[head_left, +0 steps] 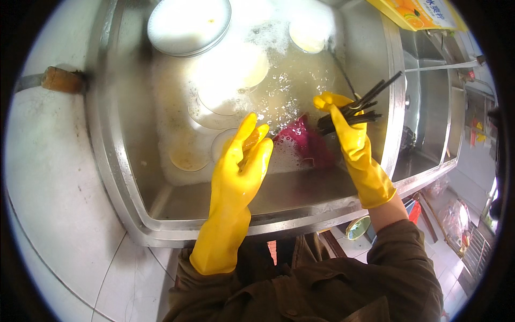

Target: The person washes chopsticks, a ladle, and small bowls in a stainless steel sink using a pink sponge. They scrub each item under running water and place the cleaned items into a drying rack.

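Both my hands wear long yellow rubber gloves over a wide steel sink (279,209) of cloudy, sudsy water. My right hand (348,121) is closed around a bundle of dark chopsticks (370,100), which point up to the right and stick out on both sides of the glove. To its left, my left hand (244,147) hovers above the water with fingers stretched and thumb apart; I see nothing held in it. A dark pink cloth (308,144) lies partly under water between the hands. Pale dishes (188,153) sit submerged beyond my left hand, blurred by foam and glare.
A stack of white plates (188,32) stands at the far left of the sink, and a round dish (308,37) at the far right. On the right is a second steel basin (426,107), with a yellow package (416,13) above it. A brown cylindrical end (63,80) juts in at left.
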A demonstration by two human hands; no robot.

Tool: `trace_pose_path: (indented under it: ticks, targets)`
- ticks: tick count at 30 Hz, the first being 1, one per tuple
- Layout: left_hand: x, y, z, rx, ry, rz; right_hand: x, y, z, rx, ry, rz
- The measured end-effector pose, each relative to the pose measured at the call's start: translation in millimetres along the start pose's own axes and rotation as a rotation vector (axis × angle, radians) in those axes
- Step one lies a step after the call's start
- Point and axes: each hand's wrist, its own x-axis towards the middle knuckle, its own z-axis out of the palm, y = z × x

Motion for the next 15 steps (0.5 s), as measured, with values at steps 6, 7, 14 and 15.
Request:
trace_pose_path:
  ticks: [6, 7, 14, 15]
  targets:
    - [2.8, -2.9, -2.0, 0.068, -0.002, -0.028, -4.4, -18.0, 15.4, 0.109, 0.036, -0.059]
    - [3.8, -4.2, -1.7, 0.09, 0.004, -0.031, -7.5, -23.5, 15.2, 0.107, 0.072, -0.081]
    - [8.4, -6.3, 2.1, 0.197, 0.0, -0.014, -13.8, -40.4, 21.5, -0.017, 0.064, 0.265]
    - [8.7, -5.7, 2.1, 0.217, -0.012, 0.011, -11.0, -40.4, 21.8, 0.022, 0.027, 0.191]
